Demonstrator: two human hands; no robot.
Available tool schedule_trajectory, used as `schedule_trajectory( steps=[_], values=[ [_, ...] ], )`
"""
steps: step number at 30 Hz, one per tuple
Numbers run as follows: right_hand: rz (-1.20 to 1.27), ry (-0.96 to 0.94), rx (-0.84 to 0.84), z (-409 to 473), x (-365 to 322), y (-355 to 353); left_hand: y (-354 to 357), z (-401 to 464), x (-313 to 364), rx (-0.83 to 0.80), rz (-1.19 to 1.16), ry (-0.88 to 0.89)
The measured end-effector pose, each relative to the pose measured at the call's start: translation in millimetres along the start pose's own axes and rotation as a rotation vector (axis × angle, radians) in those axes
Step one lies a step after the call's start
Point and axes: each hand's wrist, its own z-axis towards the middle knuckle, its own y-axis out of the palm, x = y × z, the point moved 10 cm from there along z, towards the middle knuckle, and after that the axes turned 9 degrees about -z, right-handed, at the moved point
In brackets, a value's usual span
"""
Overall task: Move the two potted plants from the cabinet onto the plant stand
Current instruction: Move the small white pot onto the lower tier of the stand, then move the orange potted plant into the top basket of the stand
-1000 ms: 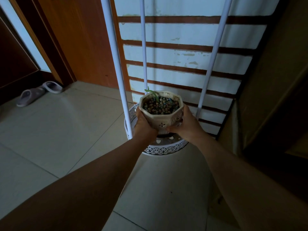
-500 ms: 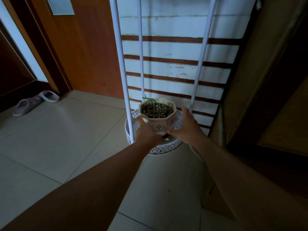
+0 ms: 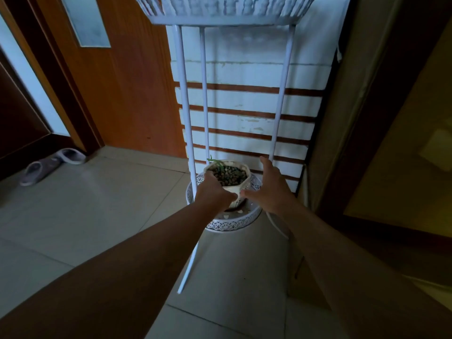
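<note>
While the potted plant (image 3: 228, 178) sits in the lower tray (image 3: 234, 222) of the plant stand (image 3: 182, 99), the left hand (image 3: 215, 192) holds its 9 o'clock side; the right hand (image 3: 267, 187), fingers (image 3: 265, 162) spread, is at 3 o'clock, just apart.

Glazed ceramic pot (image 3: 241, 185), white painted-metal plant stand (image 3: 232, 222), glossy floor tiles (image 3: 97, 204).
</note>
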Motion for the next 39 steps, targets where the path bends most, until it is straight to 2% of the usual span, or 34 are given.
schedule_trajectory(
  steps=[10, 24, 30, 39],
  values=[
    [0.01, 0.129, -0.066, -38.4, -50.7, -94.1, -31.5, -55.7, 94.3, -0.12, 0.091, -0.055],
    [-0.03, 0.238, -0.085, -77.7, -175.3, -297.8, -123.5, -136.6, 287.5, -0.223, 0.128, -0.106],
    [-0.04, 0.287, 0.007, -86.0, -209.4, -378.0, -151.4, -150.0, 377.4, -0.261, 0.1, -0.052],
    [-0.023, 0.361, 0.046, -110.5, -247.2, -471.5, -171.1, -166.2, 479.2, -0.358, 0.139, 0.077]
  ],
)
